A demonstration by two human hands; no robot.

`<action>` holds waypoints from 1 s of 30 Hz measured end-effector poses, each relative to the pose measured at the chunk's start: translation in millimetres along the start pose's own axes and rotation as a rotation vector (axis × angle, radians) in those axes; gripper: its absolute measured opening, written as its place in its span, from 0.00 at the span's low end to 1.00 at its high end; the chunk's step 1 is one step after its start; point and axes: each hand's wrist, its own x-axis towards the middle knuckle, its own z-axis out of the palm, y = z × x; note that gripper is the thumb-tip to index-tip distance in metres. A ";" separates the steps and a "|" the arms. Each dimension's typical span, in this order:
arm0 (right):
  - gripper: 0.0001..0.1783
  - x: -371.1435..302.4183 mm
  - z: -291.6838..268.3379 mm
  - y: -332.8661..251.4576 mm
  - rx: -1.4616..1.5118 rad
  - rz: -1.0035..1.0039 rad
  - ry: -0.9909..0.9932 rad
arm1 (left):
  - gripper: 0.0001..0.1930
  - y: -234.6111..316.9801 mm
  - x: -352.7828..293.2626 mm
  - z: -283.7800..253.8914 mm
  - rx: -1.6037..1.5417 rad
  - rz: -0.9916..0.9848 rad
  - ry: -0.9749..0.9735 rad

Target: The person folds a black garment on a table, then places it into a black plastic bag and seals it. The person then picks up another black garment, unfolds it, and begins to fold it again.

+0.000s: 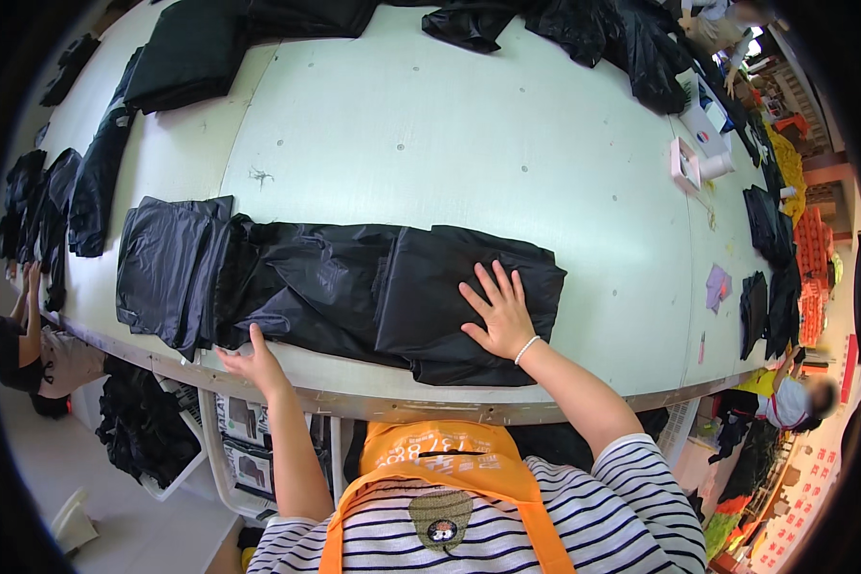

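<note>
Faces a broad, pale table (402, 143), with a long, folded black garment (320, 282) laid crosswise along its near side and, meeting that garment's left end, a stack of folded black cloth (167, 273). Lays the right hand (499, 320) palm down on the garment's right part, fingers spread apart, and holds the left hand (252, 364) at its lower left edge, thumb raised well apart from the fingers, though cannot tell how far under the cloth. Wears a thin, pale bracelet (526, 349) on the right wrist.
</note>
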 end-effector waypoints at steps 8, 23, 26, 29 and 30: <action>0.36 1.0 1.0 2.5 -0.004 -0.018 0.033 | 0.13 -16.3 64.1 12.8 -1.114 -0.850 -0.710; 0.30 -19.5 18.2 42.6 1.166 0.227 0.097 | 0.09 93.9 -237.8 4.9 -0.073 1.325 -1.433; 0.27 -13.5 11.8 81.7 1.266 0.317 0.078 | 0.12 99.3 -249.3 12.8 -0.020 1.270 -1.383; 0.36 17.5 -32.0 116.6 0.973 0.294 0.055 | 0.12 99.5 -260.8 15.5 0.114 1.378 -1.348; 0.39 27.4 -48.6 126.3 0.880 0.287 0.047 | 0.12 100.8 -263.8 15.9 0.156 1.418 -1.342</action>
